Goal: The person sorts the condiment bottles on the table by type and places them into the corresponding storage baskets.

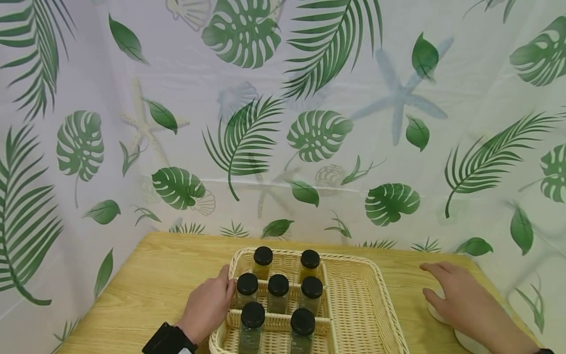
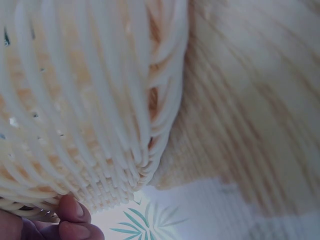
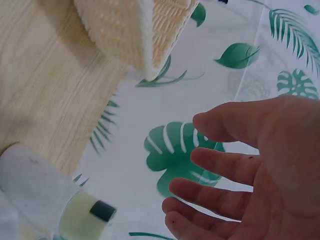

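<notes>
A pale woven basket (image 1: 359, 295) with dividers stands on the table in the head view. Several glass jars with black lids (image 1: 278, 285) stand upright in its left compartments, two at the back, three in the middle row and two in front. Its wide right section shows woven bottom. My left hand (image 1: 209, 302) grips the basket's left rim; in the left wrist view curled fingertips (image 2: 75, 220) show at the woven side. Off to the right of the basket, my right hand (image 1: 466, 302) is held with fingers apart, nothing in its grasp, above white objects (image 1: 469, 342) that it partly hides.
The wooden table (image 1: 177, 260) meets a white cloth with green leaf prints (image 1: 318, 196) at its back and sides. In the right wrist view, a whitish cylindrical thing (image 3: 35, 170) and a pale yellow-green one with a black square (image 3: 80, 220) are at lower left.
</notes>
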`<action>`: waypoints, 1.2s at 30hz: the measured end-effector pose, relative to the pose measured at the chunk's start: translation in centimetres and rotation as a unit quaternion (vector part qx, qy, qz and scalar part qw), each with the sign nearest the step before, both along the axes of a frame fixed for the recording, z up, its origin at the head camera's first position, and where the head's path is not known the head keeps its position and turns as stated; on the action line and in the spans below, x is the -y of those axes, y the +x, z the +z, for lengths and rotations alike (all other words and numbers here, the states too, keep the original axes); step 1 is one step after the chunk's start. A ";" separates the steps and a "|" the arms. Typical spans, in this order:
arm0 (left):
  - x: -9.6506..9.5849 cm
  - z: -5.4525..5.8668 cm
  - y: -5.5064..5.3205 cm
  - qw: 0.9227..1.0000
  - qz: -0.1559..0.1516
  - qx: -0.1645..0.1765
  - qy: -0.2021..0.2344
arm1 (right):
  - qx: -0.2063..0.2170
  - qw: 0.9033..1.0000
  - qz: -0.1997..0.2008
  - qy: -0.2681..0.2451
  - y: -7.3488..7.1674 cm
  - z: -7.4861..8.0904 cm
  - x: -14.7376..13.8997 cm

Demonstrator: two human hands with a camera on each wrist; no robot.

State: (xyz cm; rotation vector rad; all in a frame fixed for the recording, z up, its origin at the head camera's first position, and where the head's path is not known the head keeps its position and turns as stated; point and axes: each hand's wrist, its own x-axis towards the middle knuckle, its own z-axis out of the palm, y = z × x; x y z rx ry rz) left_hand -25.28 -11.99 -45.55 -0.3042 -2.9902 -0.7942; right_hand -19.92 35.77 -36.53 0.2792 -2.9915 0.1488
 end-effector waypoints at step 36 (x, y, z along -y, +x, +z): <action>0.1 0.0 0.0 1.000 -0.001 0.012 0.006 | 0.139 0.989 -0.049 -0.004 -2.7 -2.2 -6.8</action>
